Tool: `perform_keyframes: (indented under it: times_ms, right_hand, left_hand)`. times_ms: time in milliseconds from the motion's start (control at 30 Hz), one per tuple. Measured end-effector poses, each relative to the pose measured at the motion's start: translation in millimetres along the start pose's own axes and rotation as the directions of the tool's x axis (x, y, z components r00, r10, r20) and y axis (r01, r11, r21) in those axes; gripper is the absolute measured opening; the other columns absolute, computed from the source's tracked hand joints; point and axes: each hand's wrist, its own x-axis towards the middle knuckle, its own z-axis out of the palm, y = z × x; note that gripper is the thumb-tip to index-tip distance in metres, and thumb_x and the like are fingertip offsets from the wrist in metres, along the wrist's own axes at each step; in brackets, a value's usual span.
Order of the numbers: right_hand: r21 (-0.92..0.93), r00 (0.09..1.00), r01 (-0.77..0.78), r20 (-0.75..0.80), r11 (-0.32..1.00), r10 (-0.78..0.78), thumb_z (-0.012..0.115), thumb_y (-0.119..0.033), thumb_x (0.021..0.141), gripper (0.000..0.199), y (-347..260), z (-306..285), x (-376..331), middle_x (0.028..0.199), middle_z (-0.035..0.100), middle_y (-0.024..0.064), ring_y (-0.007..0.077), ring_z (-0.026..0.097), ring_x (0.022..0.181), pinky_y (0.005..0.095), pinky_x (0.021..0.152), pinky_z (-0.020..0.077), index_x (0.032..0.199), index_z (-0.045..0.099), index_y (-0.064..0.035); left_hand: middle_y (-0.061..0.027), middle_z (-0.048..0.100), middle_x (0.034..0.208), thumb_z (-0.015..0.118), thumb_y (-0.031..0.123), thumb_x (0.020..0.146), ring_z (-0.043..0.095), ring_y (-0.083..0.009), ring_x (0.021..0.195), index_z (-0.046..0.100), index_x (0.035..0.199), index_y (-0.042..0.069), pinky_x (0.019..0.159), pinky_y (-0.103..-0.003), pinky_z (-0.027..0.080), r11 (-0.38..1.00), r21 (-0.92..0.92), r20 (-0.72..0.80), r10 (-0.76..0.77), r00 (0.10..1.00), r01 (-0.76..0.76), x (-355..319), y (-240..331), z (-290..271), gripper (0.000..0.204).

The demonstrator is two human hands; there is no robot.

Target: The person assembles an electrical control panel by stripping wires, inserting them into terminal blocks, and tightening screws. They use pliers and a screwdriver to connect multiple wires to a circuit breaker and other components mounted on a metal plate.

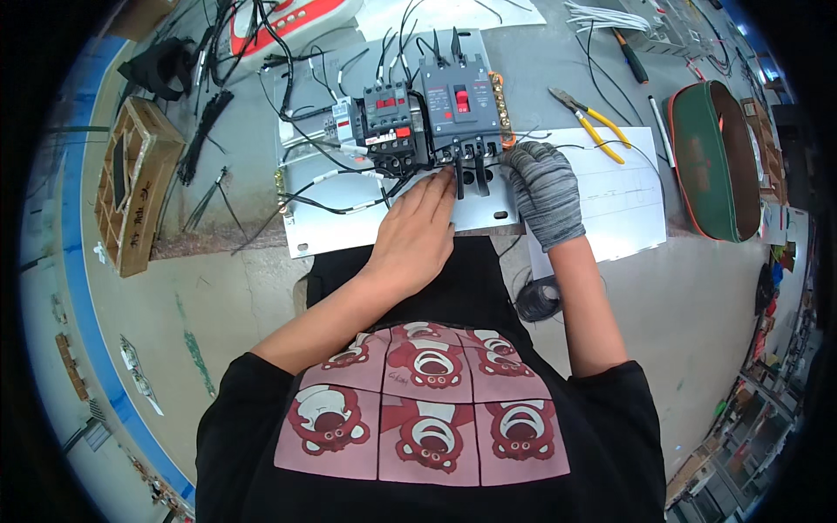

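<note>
The breaker (452,103) sits mounted on the plate's (327,234) right, wiring seemingly partway, some white-sleeved wires (361,207) run, others loose, with left hand (417,225) and gloved right hand (547,196) at its near edge, grips hidden from me.

An electrical assembly workshop is indicated: a breaker (453,109) and a contactor (385,106) are fitted to a metal mounting plate (336,228). Pliers (599,139) and a coil of white cable (608,16) are laid to the right of the plate; a partitioned wooden box (151,200) is set to its left, and beyond that the floor (235,305) is marked by a blue stripe (122,394).
</note>
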Motion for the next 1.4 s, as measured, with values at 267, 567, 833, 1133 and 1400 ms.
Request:
perform_keyframes:
  times_ms: [267, 567, 833, 1133, 1400]
  right_hand:
    - [-0.104, 0.994, 0.106, 0.01, 0.989, -0.105, 0.068, -0.012, 0.08, 0.013, -1.0, -4.2, 6.3, 0.093, 0.066, 0.0139, 0.0327, 0.063, 0.086, 0.045, 0.08, 0.051, 0.092, 0.071, -0.0054]
    - [0.101, 0.991, -0.071, -0.107, 0.992, 0.082, 0.075, -0.013, 0.074, 0.012, -8.7, 13.0, 9.3, 0.081, 0.063, 0.012, 0.0323, 0.061, 0.076, 0.0449, 0.069, 0.0487, 0.08, 0.067, -0.0063]
    - [0.249, 0.99, -0.096, -0.078, 0.964, 0.119, 0.074, -0.003, 0.077, 0.014, -7.2, 8.1, 7.9, 0.085, 0.063, 0.014, 0.0334, 0.061, 0.077, 0.0401, 0.069, 0.0506, 0.089, 0.067, -0.0011]
    - [0.275, 0.999, -0.02, 0.047, 0.961, 0.008, 0.069, -0.005, 0.084, 0.013, 12.3, -8.8, 5.2, 0.09, 0.068, 0.0121, 0.0292, 0.066, 0.083, 0.035, 0.077, 0.0539, 0.097, 0.071, -0.0039]
    - [0.209, 0.999, -0.025, 0.046, 0.978, 0.016, 0.068, -0.006, 0.084, 0.011, 12.9, -8.0, 1.8, 0.091, 0.068, 0.0137, 0.0316, 0.065, 0.084, 0.0374, 0.076, 0.0531, 0.094, 0.069, -0.0039]
  left_hand:
    - [-0.0149, 0.048, 0.135, 0.065, 0.02, 0.08, 0.051, -0.0311, 0.11, 0.051, 0.128, -0.002, 0.094, -0.042, 0.045, 0.997, -0.073, 0.03, -0.026, 0.999, 0.028, 10.4, -7.9, -4.4, 0.054]
    - [-0.0137, 0.049, 0.134, 0.065, 0.019, 0.08, 0.051, -0.0311, 0.109, 0.052, 0.128, 0.0, 0.096, -0.042, 0.044, 0.995, -0.091, -0.022, -0.038, 0.999, 0.035, 5.3, -10.9, 5.7, 0.053]
    - [-0.015, 0.053, 0.134, 0.064, 0.01, 0.078, 0.049, -0.0304, 0.122, 0.057, 0.122, 0.001, 0.102, -0.043, 0.037, 0.949, -0.026, -0.097, 0.312, 0.945, -0.315, 5.8, 23.4, -15.0, 0.046]
    - [-0.0183, 0.057, 0.133, 0.051, 0.018, 0.085, 0.044, -0.026, 0.13, 0.057, 0.127, -0.009, 0.119, -0.039, 0.019, 0.712, 0.587, 0.323, 0.231, 0.918, -0.386, 44.7, 44.9, -10.5, 0.05]
    - [-0.0185, 0.058, 0.131, 0.053, 0.017, 0.082, 0.046, -0.0251, 0.125, 0.058, 0.125, -0.01, 0.116, -0.037, 0.022, 0.724, 0.585, 0.297, 0.227, 0.927, -0.365, 48.7, 48.5, -11.4, 0.051]
